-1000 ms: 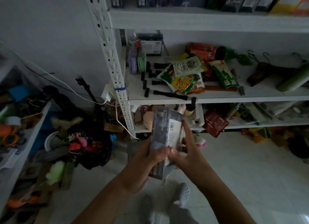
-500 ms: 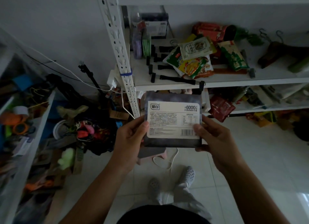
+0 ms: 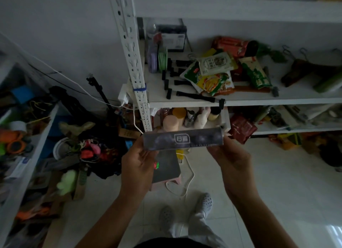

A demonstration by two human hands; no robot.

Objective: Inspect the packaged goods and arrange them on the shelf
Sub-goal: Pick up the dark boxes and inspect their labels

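Observation:
I hold a dark grey flat package (image 3: 182, 139) level in front of me, its narrow side with a white logo turned up toward the camera. My left hand (image 3: 137, 166) grips its left end and my right hand (image 3: 230, 160) grips its right end. The white metal shelf (image 3: 259, 99) stands just beyond, with a heap of snack packets (image 3: 214, 72) on the middle board. A red packet (image 3: 241, 127) sits on the lower board near my right hand.
Black handles (image 3: 194, 96) lie on the middle board's left part. Jars and bottles (image 3: 185, 118) crowd the lower board. A small stool (image 3: 166, 172) and white cable (image 3: 185, 183) sit on the tiled floor below my hands. A cluttered rack (image 3: 27, 136) stands at left.
The package went from upright, to its labelled back facing me, to tipped flat so its edge shows. My hands slid to its two ends, and the camera tilted.

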